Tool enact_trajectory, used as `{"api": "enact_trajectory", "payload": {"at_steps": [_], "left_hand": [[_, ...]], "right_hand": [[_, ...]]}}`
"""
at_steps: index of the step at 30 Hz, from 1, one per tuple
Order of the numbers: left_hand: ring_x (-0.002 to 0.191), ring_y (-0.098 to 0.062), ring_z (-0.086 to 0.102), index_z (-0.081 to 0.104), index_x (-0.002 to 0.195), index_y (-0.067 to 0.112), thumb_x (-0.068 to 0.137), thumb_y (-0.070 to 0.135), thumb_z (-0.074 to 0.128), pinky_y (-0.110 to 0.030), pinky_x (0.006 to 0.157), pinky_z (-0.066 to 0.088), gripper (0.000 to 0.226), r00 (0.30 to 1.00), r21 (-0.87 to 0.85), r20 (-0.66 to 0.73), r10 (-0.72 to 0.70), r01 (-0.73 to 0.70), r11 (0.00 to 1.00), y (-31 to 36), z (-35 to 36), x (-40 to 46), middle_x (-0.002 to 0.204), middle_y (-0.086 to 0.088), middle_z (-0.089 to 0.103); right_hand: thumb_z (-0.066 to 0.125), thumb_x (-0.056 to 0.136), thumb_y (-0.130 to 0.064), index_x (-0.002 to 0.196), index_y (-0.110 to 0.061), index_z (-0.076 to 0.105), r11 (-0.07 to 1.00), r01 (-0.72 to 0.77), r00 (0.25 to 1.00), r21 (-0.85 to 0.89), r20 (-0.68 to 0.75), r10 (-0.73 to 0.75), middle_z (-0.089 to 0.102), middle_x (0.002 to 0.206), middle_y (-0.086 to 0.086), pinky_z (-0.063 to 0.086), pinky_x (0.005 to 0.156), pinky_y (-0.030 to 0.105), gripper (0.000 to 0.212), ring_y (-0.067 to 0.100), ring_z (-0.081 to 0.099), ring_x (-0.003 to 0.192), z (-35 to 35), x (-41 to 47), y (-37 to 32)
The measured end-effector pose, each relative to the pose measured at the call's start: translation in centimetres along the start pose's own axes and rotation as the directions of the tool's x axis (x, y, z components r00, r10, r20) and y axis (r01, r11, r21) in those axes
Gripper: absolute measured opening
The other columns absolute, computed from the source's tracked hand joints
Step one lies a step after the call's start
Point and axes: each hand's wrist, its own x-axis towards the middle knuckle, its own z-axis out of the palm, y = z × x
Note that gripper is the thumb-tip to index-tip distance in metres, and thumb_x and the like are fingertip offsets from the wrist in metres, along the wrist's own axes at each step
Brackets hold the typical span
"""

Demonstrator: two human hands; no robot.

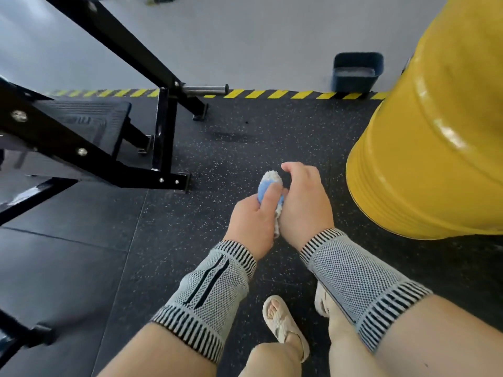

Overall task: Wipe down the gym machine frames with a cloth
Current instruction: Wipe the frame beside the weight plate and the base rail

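Cloth (269, 186) bunched between left hand (253, 217) and right hand (303, 202) grip.

Grey knit wrist sleeves (215, 292) with black-and-white striped cuffs cover both forearms; cream open-toed sandals (285, 325) are worn on the feet.

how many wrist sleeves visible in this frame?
2. One sleeve is on the left forearm, the other sleeve on the right forearm, both just behind the hands holding the cloth. None seem hidden.

Head camera, wide-angle, steeply downward, close above floor (168, 240).
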Motion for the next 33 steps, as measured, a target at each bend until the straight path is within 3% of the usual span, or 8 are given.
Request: {"api": "enact_trajectory", "payload": {"at_steps": [7, 10, 12, 15, 20, 23, 30, 33], "left_hand": [[0.051, -0.017, 0.048, 0.058, 0.074, 0.009, 0.099, 0.043, 0.039, -0.025, 0.049, 0.038, 0.047, 0.983, 0.094, -0.149, -0.107, 0.122, 0.988, 3.1, -3.8, -5.2, 0.058, -0.002, 0.053], [0.068, -0.026, 0.058, 0.056, 0.099, 0.010, 0.101, 0.033, 0.038, -0.041, 0.065, 0.047, 0.029, 0.964, 0.091, -0.257, -0.065, 0.092, 0.992, 5.0, -4.3, -8.1, 0.074, -0.009, 0.059], [0.084, -0.036, 0.063, 0.053, 0.083, 0.013, 0.102, 0.036, 0.033, -0.046, 0.079, 0.052, 0.036, 0.949, 0.015, -0.312, -0.042, 0.049, 0.999, 6.0, -4.5, -10.0, 0.086, -0.018, 0.065], [0.070, -0.026, 0.055, 0.044, 0.065, 0.020, 0.103, 0.043, 0.027, -0.041, 0.074, 0.051, 0.048, 0.921, -0.084, -0.383, -0.068, 0.039, 0.996, 7.7, -4.8, -13.5, 0.071, -0.010, 0.056], [0.067, -0.024, 0.057, 0.061, 0.078, 0.005, 0.100, 0.050, 0.027, -0.040, 0.073, 0.051, 0.061, 0.891, -0.243, -0.435, -0.129, 0.021, 0.970, 9.3, -6.1, -18.6, 0.068, -0.009, 0.061], [0.077, -0.020, 0.062, 0.068, 0.085, 0.012, 0.098, 0.055, 0.029, -0.037, 0.083, 0.052, 0.059, 0.858, -0.336, -0.489, -0.155, -0.021, 0.942, 9.4, -7.6, -21.0, 0.078, -0.003, 0.067], [0.069, -0.018, 0.056, 0.064, 0.077, 0.010, 0.100, 0.050, 0.035, -0.031, 0.070, 0.047, 0.054, 0.797, -0.330, -0.598, -0.086, -0.147, 0.932, 9.6, -12.3, -24.9, 0.074, -0.005, 0.062], [0.073, -0.018, 0.056, 0.062, 0.081, 0.011, 0.098, 0.051, 0.039, -0.042, 0.079, 0.051, 0.049, 0.787, -0.348, -0.613, -0.065, -0.195, 0.917, 8.6, -14.6, -25.9, 0.077, -0.007, 0.060]], "right_hand": [[0.051, 0.096, -0.029, 0.109, -0.023, 0.060, 0.989, 0.105, 0.971, 0.102, 0.206, -0.124, 0.065, 0.096, -0.007, 0.049, 0.081, 0.027, 0.017, 0.010, 0.060, 0.090, -5.1, -5.8, -5.9], [0.056, 0.093, -0.036, 0.099, -0.028, 0.059, 0.968, 0.152, 0.942, 0.200, 0.266, -0.203, 0.062, 0.082, -0.016, 0.046, 0.070, 0.017, 0.010, 0.003, 0.059, 0.079, -7.6, -7.1, -8.1], [0.061, 0.090, -0.032, 0.095, -0.025, 0.061, 0.953, 0.206, 0.923, 0.223, 0.278, -0.265, 0.064, 0.078, -0.011, 0.047, 0.068, 0.019, 0.008, 0.005, 0.060, 0.076, -9.0, -7.7, -8.9], [0.063, 0.089, -0.022, 0.090, -0.023, 0.064, 0.926, 0.306, 0.885, 0.220, 0.292, -0.362, 0.065, 0.074, -0.008, 0.050, 0.069, 0.025, 0.002, 0.008, 0.061, 0.072, -11.1, -8.8, -9.7], [0.067, 0.088, -0.022, 0.086, -0.027, 0.060, 0.876, 0.390, 0.810, 0.283, 0.346, -0.473, 0.062, 0.070, -0.006, 0.043, 0.059, 0.016, 0.009, 0.004, 0.056, 0.060, -13.1, -11.5, -11.8], [0.069, 0.086, -0.033, 0.090, -0.026, 0.060, 0.846, 0.422, 0.769, 0.326, 0.366, -0.524, 0.063, 0.073, -0.006, 0.041, 0.056, 0.010, 0.013, 0.003, 0.056, 0.063, -13.6, -13.4, -13.7], [0.068, 0.087, -0.031, 0.091, -0.023, 0.060, 0.772, 0.568, 0.691, 0.285, 0.343, -0.636, 0.060, 0.073, -0.011, 0.043, 0.063, 0.017, 0.013, 0.003, 0.055, 0.067, -13.1, -17.1, -18.7], [0.067, 0.088, -0.030, 0.090, -0.021, 0.061, 0.758, 0.586, 0.682, 0.288, 0.329, -0.652, 0.063, 0.078, -0.011, 0.047, 0.069, 0.019, 0.011, 0.005, 0.059, 0.074, -12.0, -18.8, -20.8]]}}
